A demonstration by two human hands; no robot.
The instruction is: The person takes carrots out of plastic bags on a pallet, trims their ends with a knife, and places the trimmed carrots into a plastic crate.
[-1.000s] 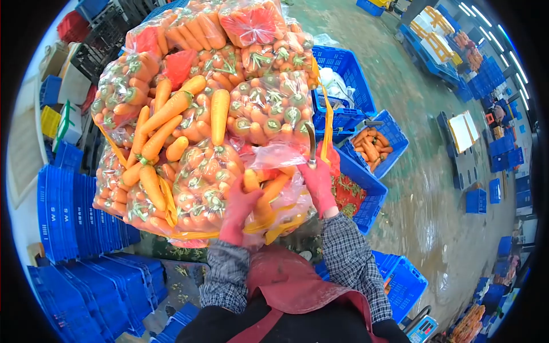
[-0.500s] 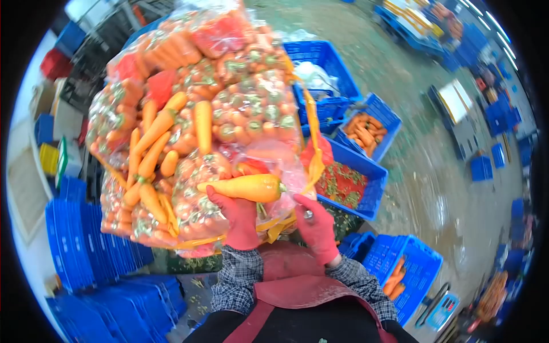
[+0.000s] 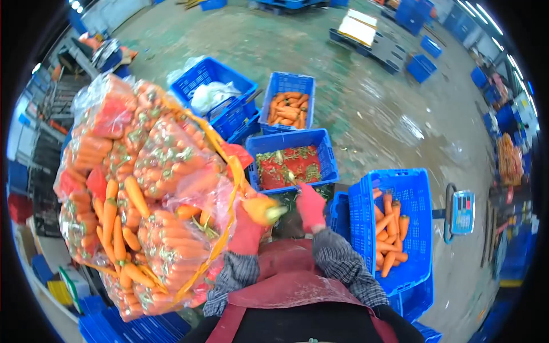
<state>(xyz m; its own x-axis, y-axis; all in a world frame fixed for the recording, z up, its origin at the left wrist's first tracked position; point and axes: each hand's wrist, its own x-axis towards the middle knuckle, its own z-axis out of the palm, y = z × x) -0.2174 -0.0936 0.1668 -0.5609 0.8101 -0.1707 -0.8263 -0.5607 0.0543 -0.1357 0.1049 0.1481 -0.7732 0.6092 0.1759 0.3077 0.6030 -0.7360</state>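
Note:
My left hand point(image 3: 247, 231), in a pink glove, is closed round a thick orange carrot point(image 3: 260, 209). Motion blurs the carrot; its green stem end points right. Just across from it, my gloved right hand point(image 3: 310, 208) is closed, with a small pale piece at its fingertips that is too blurred to name. Beyond that hand, a blue crate point(image 3: 329, 150) holds green trimmings on something red. Left of my hands rises a large pile of clear bags of carrots point(image 3: 174, 234). Several loose carrots point(image 3: 118, 237) lie on top, and a yellow strap point(image 3: 235, 186) runs along the near side.
On my right stands a blue crate point(image 3: 420, 200) with carrots inside, beside a scale point(image 3: 462, 211). Farther off are another crate of carrots point(image 3: 273, 86) and a blue crate point(image 3: 240, 80) with white plastic. Stacked blue crates point(image 3: 134, 326) stand at the lower left. The floor point(image 3: 394, 123) looks wet.
My view has swung to the right, so the bagged pile sits farther left. The carrot's stem end has moved toward the trimmings crate, and my right hand is away from the carrot, nearer that crate.

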